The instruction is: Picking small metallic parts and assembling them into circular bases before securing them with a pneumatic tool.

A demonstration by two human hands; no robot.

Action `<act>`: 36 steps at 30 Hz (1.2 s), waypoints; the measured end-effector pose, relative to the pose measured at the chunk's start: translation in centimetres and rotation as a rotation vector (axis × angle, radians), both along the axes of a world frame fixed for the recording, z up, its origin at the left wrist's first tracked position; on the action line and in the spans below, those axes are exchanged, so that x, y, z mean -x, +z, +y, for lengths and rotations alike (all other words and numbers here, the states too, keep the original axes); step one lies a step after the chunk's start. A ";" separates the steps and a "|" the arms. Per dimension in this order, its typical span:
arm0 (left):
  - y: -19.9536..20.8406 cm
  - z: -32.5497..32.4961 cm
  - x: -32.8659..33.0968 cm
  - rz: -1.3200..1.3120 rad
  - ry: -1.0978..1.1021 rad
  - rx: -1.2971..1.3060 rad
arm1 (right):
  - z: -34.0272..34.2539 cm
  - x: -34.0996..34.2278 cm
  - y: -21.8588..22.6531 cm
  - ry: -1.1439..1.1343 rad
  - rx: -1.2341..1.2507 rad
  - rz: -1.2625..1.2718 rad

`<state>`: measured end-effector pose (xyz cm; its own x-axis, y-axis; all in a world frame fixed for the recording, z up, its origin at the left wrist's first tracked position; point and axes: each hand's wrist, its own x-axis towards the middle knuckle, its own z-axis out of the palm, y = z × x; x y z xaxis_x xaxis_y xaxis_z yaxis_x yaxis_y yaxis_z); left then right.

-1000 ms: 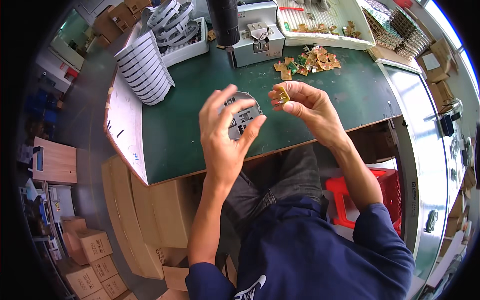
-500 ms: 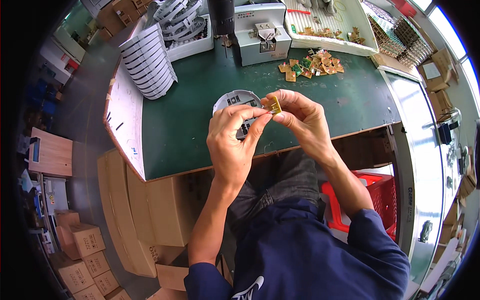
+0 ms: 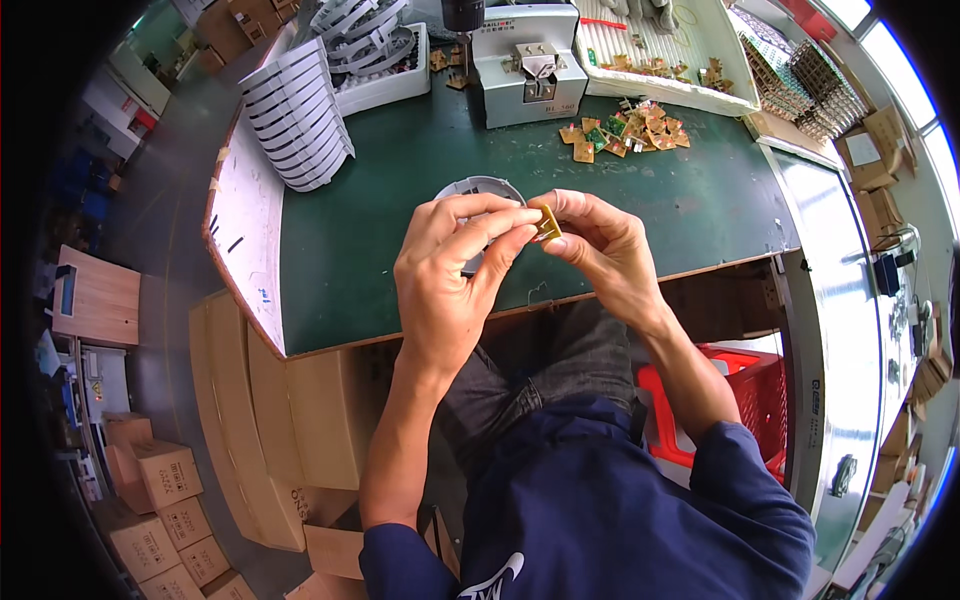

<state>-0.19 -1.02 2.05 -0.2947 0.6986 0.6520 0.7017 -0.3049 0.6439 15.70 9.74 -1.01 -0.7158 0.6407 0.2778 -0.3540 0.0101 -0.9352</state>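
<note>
Two bare hands meet at the centre of the head view, above the near edge of a green bench mat (image 3: pixel 400 250). The right hand (image 3: pixel 600 245) is closed in a pinch on a small circuit board (image 3: pixel 546 221), a flat yellowish-brown piece held tilted between thumb and fingertips. The left hand (image 3: pixel 450 270) curls around a round grey housing (image 3: pixel 480 190), a shallow disc of smooth plastic whose upper rim shows above the fingers; its thumb and forefinger reach across to touch the small board. Most of the housing is hidden behind the left hand.

Toward the upper middle of the frame stands a grey metal press machine (image 3: pixel 528 70), boxy and matte. Just right of it lies a loose heap of similar boards (image 3: pixel 625 128), yellow and green. At the upper left a curved stack of white ring-shaped parts (image 3: pixel 300 125) leans on the mat. A red plastic crate (image 3: pixel 740 400) sits at the lower right, beside the dark blue sleeve. Cardboard cartons (image 3: pixel 160 500) fill the lower left.
</note>
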 end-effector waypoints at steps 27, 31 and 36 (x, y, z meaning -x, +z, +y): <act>-0.8 -0.9 0.7 -0.008 0.024 -0.025 | 0.3 0.2 0.1 0.079 0.018 0.044; -0.9 -0.7 0.4 0.017 0.032 -0.052 | 0.0 0.3 0.1 0.057 0.034 0.005; -1.0 -0.7 0.4 0.032 0.072 -0.053 | -0.1 0.5 0.1 0.065 0.040 -0.002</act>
<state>-0.56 -1.74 1.01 -0.3211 0.6410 0.6971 0.7429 -0.2859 0.6052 15.20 9.62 -0.90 -0.7566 0.6038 0.2509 -0.3505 -0.0505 -0.9352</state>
